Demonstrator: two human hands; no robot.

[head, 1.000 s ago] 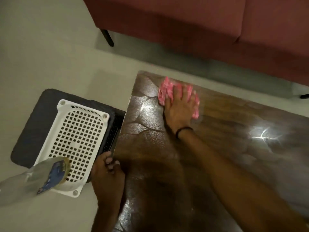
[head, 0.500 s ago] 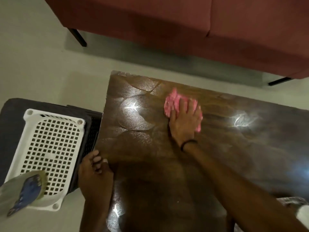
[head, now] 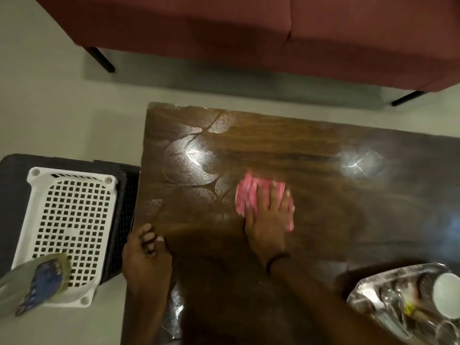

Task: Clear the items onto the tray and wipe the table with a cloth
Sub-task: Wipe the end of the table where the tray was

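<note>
Pink cloth (head: 251, 195) under a flat palm, mid-desk, with a foil tray at the near right.

White perforated basket (head: 72, 232) sits on a dark stool (head: 15, 185) just off the desk's (head: 273, 145) left edge; a blurred clear bottle with blue label (head: 37, 285) overlaps its near corner, partly cut off. Left hand (head: 146, 260) grips that edge, fingers curled. Right hand (head: 267, 220) presses the cloth, fingers spread. Wide bare wood lies beyond it to the far edge. Foil tray (head: 373, 292), smeared and cropped, holds a white cup (head: 448, 297); its other contents are unreadable.
</note>
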